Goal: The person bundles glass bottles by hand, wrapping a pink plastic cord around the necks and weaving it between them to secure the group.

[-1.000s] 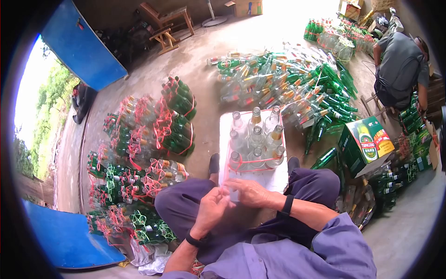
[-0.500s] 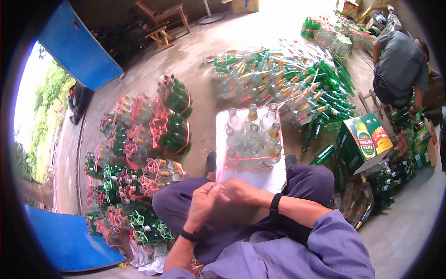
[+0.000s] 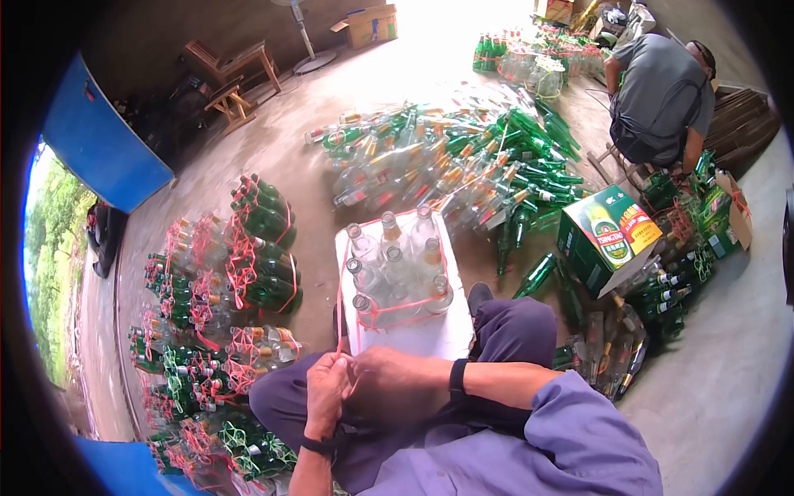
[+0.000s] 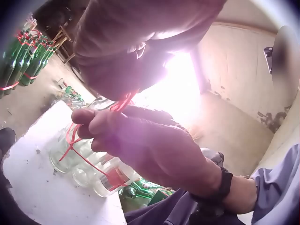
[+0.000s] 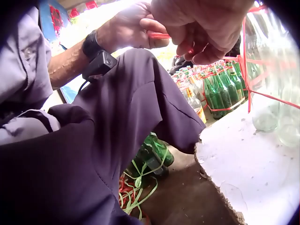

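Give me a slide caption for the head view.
Left hand and right hand pinching red string by clear bottles on a white board, loose bottles beyond.

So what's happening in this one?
A seated person is working red twine with both hands, the left hand and right hand each gripping it. The twine runs around a group of clear bottles standing on a white board. Tied bundles stand to the person's left, and a loose pile of bottles lies beyond the board. Another person bends over bottles at the right.
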